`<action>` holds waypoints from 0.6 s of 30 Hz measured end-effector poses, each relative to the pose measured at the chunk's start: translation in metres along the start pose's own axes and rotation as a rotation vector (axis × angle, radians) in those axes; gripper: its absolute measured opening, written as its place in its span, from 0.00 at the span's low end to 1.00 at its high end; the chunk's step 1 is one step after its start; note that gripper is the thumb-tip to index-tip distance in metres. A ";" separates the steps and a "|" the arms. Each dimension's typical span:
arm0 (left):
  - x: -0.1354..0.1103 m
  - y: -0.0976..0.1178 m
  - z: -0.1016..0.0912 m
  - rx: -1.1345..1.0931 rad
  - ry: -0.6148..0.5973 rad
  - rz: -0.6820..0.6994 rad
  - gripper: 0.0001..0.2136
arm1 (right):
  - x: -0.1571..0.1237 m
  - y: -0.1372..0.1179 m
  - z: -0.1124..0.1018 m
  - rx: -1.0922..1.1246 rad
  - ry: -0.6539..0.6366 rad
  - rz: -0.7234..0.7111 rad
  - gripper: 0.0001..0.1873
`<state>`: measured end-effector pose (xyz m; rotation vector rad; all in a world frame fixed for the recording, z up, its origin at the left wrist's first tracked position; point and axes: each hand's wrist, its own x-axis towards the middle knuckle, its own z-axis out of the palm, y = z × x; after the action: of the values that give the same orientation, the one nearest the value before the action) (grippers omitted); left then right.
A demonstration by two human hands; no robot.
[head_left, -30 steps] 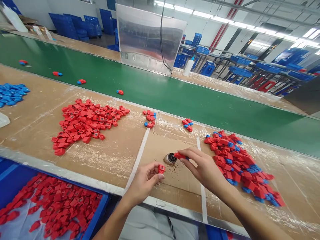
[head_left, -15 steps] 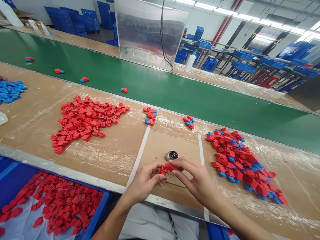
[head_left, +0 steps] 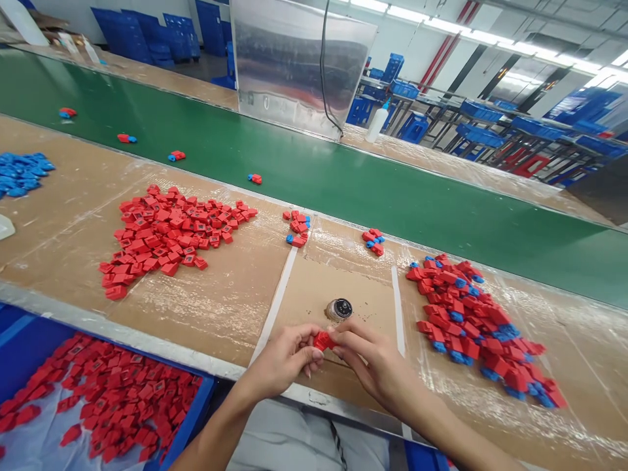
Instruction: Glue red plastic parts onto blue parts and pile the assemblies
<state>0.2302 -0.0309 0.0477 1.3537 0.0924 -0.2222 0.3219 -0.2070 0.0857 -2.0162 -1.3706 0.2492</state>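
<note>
Just above the table's front edge, my left hand [head_left: 282,358] pinches a small red plastic block [head_left: 322,341] between thumb and fingers. My right hand [head_left: 369,352] is closed too, its fingertips pressed on the right side of the red plastic pieces, hiding part of them. I cannot make out where one piece ends and the other begins. Right behind the fingers stands a small round jar with a black lid [head_left: 339,309]. Left of the hands lies a heap of red blocks [head_left: 169,229]; to the right is a heap of red-and-blue pieces [head_left: 478,320].
A green conveyor belt [head_left: 392,190] crosses behind the table, carrying several red-and-blue pieces. Two small clusters of such pieces [head_left: 297,227] [head_left: 373,241] lie near its edge. A blue crate [head_left: 209,399] of red blocks sits at lower left. Blue parts [head_left: 22,173] lie at far left.
The red parts, slightly apart between my hands before, now meet in one clump, and my right fingers have moved left onto it. The pieces on the belt have shifted right.
</note>
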 end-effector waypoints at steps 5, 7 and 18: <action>-0.002 0.000 -0.002 0.044 0.007 -0.013 0.08 | -0.001 0.001 0.006 -0.045 0.021 -0.018 0.13; 0.000 -0.002 0.000 0.046 0.017 -0.012 0.08 | 0.000 0.001 0.009 -0.034 0.034 -0.025 0.12; -0.026 0.059 -0.106 0.543 0.705 -0.130 0.24 | -0.033 0.080 -0.111 -0.299 0.415 0.287 0.10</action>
<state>0.2243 0.0865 0.0861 1.9203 0.7558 0.1463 0.4237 -0.3008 0.1128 -2.3444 -0.8988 -0.2556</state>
